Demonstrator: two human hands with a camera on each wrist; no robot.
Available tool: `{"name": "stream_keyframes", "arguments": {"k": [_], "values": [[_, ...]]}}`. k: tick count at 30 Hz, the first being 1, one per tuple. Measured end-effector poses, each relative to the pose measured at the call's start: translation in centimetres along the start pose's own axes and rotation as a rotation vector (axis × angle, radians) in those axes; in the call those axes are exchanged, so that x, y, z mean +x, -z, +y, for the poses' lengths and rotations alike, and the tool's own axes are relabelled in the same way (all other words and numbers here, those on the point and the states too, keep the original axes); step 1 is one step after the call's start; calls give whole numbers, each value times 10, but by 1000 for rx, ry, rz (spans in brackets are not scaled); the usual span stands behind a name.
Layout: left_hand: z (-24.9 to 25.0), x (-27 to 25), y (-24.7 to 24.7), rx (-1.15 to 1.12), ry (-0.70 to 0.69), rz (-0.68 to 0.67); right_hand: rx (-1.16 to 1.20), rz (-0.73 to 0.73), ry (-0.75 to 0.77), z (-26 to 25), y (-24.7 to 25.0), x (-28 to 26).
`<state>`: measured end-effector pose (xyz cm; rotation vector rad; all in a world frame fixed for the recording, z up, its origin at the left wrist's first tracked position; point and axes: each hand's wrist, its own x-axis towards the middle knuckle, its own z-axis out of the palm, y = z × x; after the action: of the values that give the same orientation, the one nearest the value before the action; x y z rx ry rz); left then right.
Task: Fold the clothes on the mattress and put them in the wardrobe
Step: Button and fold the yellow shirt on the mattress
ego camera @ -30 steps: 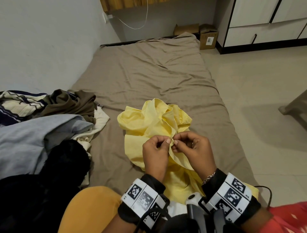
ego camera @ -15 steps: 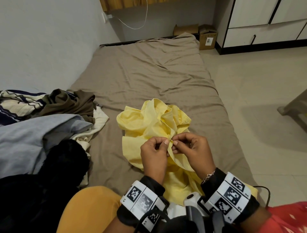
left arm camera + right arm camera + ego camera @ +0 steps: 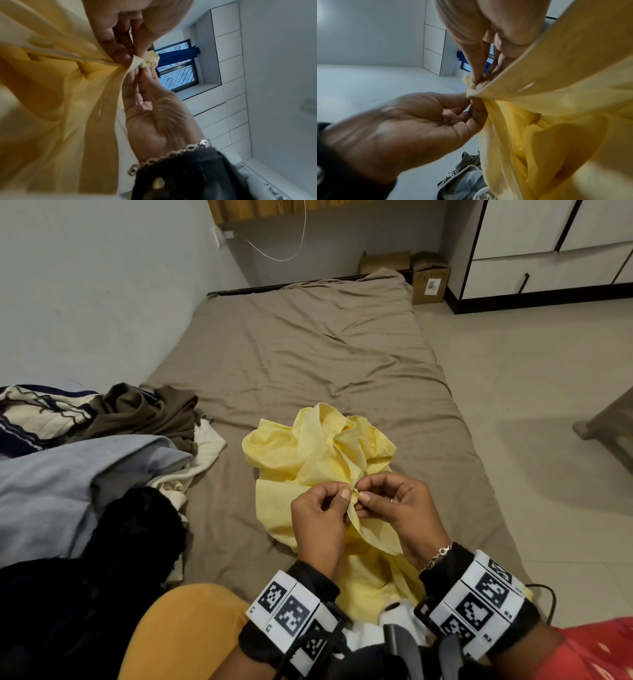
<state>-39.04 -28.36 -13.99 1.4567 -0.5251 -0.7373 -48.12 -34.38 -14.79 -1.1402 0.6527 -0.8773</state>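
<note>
Underneath, wrist views show shirt (image 3: pixel 556 67) buttons (image 3: pixel 525 86).

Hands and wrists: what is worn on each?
Left hand: black cuff, white band with black square markers. Right hand: the same, plus a chain bracelet and a ring. Black cables trail below the wrists.

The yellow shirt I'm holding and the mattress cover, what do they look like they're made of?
Yellow shirt: thin woven fabric, likely cotton, matte; light glows through it and it creases crisply. Mattress cover: soft matte brown-grey cloth with loose wrinkles; fibre uncertain.
</note>
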Motion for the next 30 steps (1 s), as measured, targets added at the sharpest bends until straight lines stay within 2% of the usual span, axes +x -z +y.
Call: {"name": "stream_keyframes", "arguments": {"k": [4,11,18,22,26,30], "values": [[7,-4,3,4,-38,-74,-122,-10,78,-4,3,1],[6,3,4,4,34,-2,-228,3,147,3,-2,0],[1,8,5,63,74,-41,-412,35,219,4,-6,-3],[7,9,6,66,85,-90,-446,-2,233,1,-4,-3],[14,5,6,41,111,-179,-418,24,237,0,-2,0],[15,4,4,134,22,-113,-405,13,270,-4,0,-1]]}}
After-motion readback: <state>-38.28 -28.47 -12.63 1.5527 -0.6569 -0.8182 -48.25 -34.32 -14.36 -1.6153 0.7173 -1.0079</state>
